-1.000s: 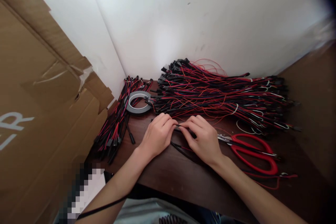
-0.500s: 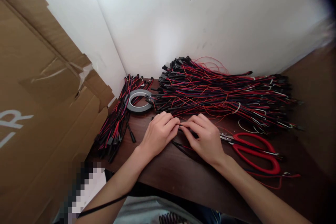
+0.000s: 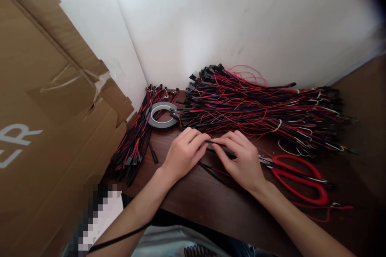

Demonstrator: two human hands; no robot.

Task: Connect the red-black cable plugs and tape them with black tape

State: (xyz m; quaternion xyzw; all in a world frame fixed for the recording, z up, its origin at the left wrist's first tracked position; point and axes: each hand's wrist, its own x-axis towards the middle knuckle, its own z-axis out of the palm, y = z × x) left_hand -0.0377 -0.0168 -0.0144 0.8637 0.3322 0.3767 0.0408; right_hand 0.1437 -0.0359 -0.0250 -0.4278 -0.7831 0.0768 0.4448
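Note:
Over the table's front half, my left hand (image 3: 187, 153) and my right hand (image 3: 239, 158) pinch a thin black cable (image 3: 210, 142) between thumbs and fingers, a small gap apart. Part of the cable is hidden behind the fingers. More black and red wire (image 3: 211, 168) trails beneath, between the hands. To the right of my right hand lie red-handled scissors (image 3: 301, 178), their blades partly covered by the hand, with wires across the handles. Behind my left hand a roll of dark tape (image 3: 162, 115) rests on some cables.
A big pile of red and black cables (image 3: 241, 104) with connectors lies along the white wall (image 3: 241, 20). A smaller cable bundle (image 3: 135, 144) is at the left, beside a tall cardboard box (image 3: 60, 88). Loose red wire (image 3: 340, 208) lies right on the brown table (image 3: 193, 200).
My hands stay pinched on the cable; the right hand has drawn slightly away from the left, so more black cable shows between them. The whole view has shifted a little.

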